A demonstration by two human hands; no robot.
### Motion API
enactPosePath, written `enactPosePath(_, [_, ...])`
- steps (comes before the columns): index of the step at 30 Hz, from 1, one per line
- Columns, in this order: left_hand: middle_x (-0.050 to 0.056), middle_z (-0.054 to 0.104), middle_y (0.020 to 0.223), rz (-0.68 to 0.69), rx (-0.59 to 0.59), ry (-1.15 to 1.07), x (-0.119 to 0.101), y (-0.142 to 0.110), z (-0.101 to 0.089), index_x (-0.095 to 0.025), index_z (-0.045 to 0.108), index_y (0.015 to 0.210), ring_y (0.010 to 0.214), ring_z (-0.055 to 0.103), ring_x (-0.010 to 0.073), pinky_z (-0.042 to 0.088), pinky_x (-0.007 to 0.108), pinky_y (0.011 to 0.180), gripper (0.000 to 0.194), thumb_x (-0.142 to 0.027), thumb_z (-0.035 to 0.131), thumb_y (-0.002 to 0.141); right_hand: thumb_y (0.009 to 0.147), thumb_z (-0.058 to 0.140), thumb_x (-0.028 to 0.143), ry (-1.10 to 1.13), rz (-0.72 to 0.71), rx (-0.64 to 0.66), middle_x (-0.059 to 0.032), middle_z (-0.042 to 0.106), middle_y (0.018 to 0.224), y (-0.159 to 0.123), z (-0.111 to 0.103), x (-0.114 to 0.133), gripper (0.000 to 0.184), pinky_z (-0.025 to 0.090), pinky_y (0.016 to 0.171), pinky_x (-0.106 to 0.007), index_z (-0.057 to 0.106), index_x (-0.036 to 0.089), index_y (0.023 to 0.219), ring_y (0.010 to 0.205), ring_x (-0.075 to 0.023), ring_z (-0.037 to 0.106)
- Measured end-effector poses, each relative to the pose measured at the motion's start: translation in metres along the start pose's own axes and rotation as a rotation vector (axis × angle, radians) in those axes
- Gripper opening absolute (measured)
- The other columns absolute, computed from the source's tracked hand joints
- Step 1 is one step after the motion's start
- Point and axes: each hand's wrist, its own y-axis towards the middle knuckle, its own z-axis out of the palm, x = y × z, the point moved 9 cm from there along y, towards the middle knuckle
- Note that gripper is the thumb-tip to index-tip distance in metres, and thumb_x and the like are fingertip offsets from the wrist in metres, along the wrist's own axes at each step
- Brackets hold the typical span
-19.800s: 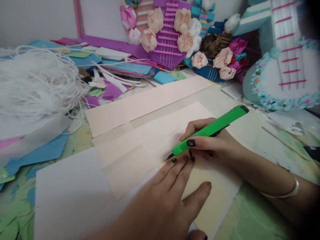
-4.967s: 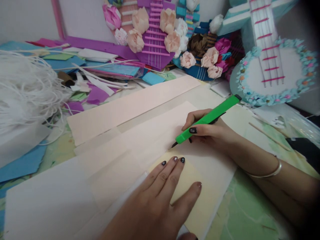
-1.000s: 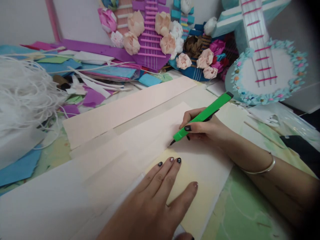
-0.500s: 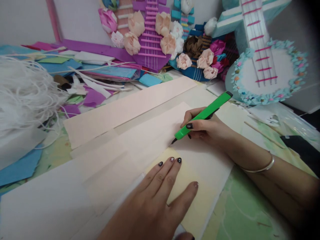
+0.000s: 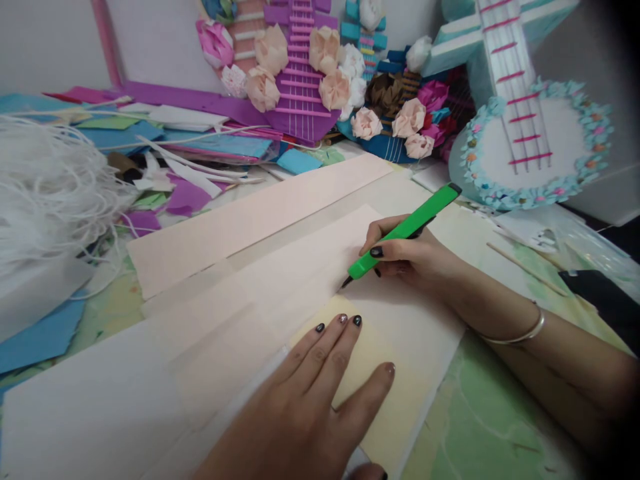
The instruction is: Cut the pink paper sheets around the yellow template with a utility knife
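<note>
My right hand is closed around a green cutter knife, its dark tip touching a pale pink sheet at the far corner of a cream-yellow card. My left hand lies flat with fingers stretched out, pressing down on that yellow card and the sheets beneath. A silver bangle sits on my right wrist. A second long pale pink strip lies just beyond.
A tangle of white string fills the left. Coloured paper scraps lie behind. Paper-flower guitar models and a teal guitar model stand at the back right. A thin wooden stick lies right of my arm.
Over the last second the knife tip has crept a little along the yellow card's edge. My left hand has stayed pressed flat in the same spot.
</note>
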Motion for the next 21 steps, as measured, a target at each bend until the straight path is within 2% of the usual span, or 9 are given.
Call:
enactPosePath(6, [0.020,0.050,0.143,0.001,-0.001,0.016,0.0000,-0.0002,0.0019,-0.021,0.046,0.143,0.134,0.045,0.0348,0.046,0.045,0.101,0.054,-0.051,0.040,0.099,0.069,0.070,0.021,0.035,0.006,-0.002,0.0009,0.056,0.046,0.0001,0.0005,0.0009,0.011,0.017,0.036,-0.019,0.063,0.014,0.064,0.037,-0.0061,0.039])
enactPosePath(13, [0.021,0.050,0.142,0.000,0.007,0.008,0.0012,0.0008,0.0015,-0.021,0.046,0.143,0.134,0.046,0.0354,0.046,0.046,0.100,0.054,-0.050,0.042,0.099,0.070,0.072,0.023,0.013,0.003,0.018,-0.0005,0.059,0.049,0.0005,0.0016,0.0012,0.014,0.018,0.036,-0.018,0.063,0.013,0.066,0.037,-0.0053,0.039])
enactPosePath(18, [0.021,0.050,0.142,0.009,0.002,0.009,-0.0004,0.0018,0.0009,-0.021,0.047,0.143,0.133,0.046,0.0354,0.047,0.046,0.100,0.052,-0.050,0.038,0.100,0.066,0.069,0.023,0.153,0.019,-0.049,0.0011,0.055,0.046,0.0018,-0.0008,0.0007,0.017,0.012,0.034,-0.017,0.056,0.015,0.059,0.033,-0.0023,0.030])
enactPosePath(21, [0.022,0.051,0.141,0.013,-0.010,0.039,-0.0024,0.0034,-0.0001,-0.020,0.047,0.143,0.132,0.048,0.0368,0.047,0.046,0.098,0.052,-0.049,0.037,0.101,0.065,0.069,0.024,0.170,0.007,-0.075,-0.0003,0.056,0.047,0.0035,-0.0014,0.0015,0.018,0.012,0.033,-0.016,0.055,0.015,0.058,0.033,-0.0020,0.030])
